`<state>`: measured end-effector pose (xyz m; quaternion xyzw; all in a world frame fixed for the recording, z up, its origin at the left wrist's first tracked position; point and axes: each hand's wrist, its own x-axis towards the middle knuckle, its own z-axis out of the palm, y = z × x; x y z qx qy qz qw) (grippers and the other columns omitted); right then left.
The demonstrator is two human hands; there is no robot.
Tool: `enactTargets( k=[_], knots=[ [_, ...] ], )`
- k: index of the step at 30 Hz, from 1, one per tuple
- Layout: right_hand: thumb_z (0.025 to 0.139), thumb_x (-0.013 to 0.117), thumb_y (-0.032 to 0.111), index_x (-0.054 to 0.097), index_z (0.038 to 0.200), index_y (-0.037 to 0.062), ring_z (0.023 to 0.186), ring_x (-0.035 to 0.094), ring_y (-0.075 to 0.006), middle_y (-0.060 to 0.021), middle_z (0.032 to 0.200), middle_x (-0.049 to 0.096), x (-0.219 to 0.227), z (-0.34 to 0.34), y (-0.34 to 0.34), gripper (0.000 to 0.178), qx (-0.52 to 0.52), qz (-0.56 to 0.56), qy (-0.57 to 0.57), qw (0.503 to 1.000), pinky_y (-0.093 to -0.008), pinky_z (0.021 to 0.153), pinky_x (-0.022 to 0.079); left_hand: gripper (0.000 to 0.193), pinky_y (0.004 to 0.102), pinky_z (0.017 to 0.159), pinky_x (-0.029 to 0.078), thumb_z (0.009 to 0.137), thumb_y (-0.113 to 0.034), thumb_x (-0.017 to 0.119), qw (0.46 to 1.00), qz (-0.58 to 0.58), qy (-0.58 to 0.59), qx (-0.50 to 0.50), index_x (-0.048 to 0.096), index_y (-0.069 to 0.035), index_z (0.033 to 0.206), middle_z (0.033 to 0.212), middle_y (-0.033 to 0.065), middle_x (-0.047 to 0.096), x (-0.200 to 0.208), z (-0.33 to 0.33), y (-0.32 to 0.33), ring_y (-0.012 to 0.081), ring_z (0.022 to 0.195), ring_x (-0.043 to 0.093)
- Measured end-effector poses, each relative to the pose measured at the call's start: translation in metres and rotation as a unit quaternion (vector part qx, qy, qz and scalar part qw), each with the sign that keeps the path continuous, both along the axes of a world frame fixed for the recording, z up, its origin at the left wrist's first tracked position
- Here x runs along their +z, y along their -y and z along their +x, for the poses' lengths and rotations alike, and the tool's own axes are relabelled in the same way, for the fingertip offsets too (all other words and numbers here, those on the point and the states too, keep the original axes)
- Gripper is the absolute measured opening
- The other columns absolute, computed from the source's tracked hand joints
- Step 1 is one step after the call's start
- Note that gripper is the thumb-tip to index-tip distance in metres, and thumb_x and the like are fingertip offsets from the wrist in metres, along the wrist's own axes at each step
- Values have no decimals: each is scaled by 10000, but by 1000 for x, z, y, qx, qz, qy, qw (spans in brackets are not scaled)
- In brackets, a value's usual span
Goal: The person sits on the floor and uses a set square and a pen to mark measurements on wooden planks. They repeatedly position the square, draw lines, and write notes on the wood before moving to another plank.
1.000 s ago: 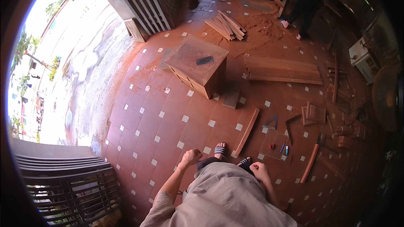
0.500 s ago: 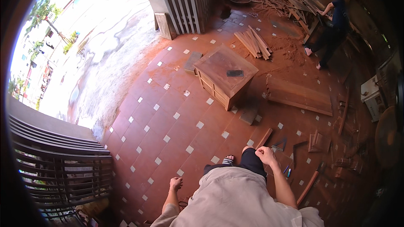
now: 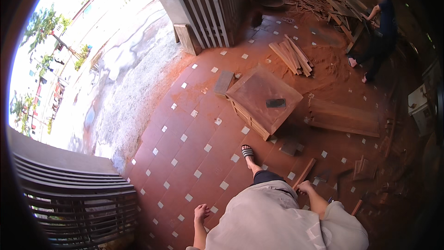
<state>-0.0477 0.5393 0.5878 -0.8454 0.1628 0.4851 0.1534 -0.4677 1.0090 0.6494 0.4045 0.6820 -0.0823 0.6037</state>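
Note:
My left hand (image 3: 202, 212) hangs beside my body with its fingers curled in and nothing showing in it. On the other side, my right hand (image 3: 305, 186) is loosely closed at my hip, also with nothing visible in it. It overlaps a narrow wooden strip (image 3: 305, 172) lying on the floor beyond; I see no grip on it. Ahead stands a low wooden cabinet (image 3: 252, 90), apart from both hands. A dark flat rectangular object (image 3: 276, 103) lies on its top. My sandalled foot (image 3: 247, 150) is forward on the tiles.
Grey blocks (image 3: 224, 82) sit by the cabinet. Stacked wooden slats (image 3: 291, 55) and a wide board (image 3: 343, 118) lie on the dusty floor. At the far right a person (image 3: 381, 32) stands by a lumber pile (image 3: 335, 2). Slatted gates (image 3: 78, 194) border the left opening.
I have stepped forward, one foot now out ahead, and the cabinet looks nearer and further right. Both hands have swung; the right one is drawn back toward my hip.

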Motion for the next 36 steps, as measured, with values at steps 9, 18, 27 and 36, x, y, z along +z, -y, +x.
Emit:
enactTargets(
  k=[9, 18, 27, 36],
  knots=[
    [964, 697, 240, 756, 987, 52, 576, 638, -129, -51, 768, 715, -14, 107, -190, 199, -108, 122, 11, 987, -294, 468, 490, 258, 309, 579, 539, 1027, -267, 685, 995, 94, 24, 7, 678, -88, 1213, 973, 40, 720, 19, 126, -198, 151, 763, 706],
    [1007, 676, 268, 746, 1017, 60, 610, 634, -100, -21, 802, 714, 15, 212, -397, 220, -183, 212, 101, 955, -283, 521, 517, 318, 375, 653, 568, 1038, -243, 668, 994, 8, -9, -108, 662, -35, 1279, 987, 70, 729, -12, 194, -386, 196, 803, 716],
    [914, 720, 374, 769, 886, 41, 623, 703, -175, -58, 742, 739, -37, 139, -551, 338, -242, 125, -44, 961, -344, 565, 579, 367, 405, 681, 577, 1029, -306, 656, 993, 21, -28, -114, 624, -93, 1326, 1035, 56, 716, -4, 272, -664, 215, 799, 691],
    [898, 716, 326, 746, 833, 19, 623, 717, -199, -93, 744, 739, 13, 150, -657, 316, -183, 87, -37, 978, -349, 581, 590, 387, 401, 716, 564, 1025, -318, 644, 962, 102, 13, -251, 637, -85, 1334, 1120, 97, 737, -5, 424, -811, 233, 891, 708]
  ],
)
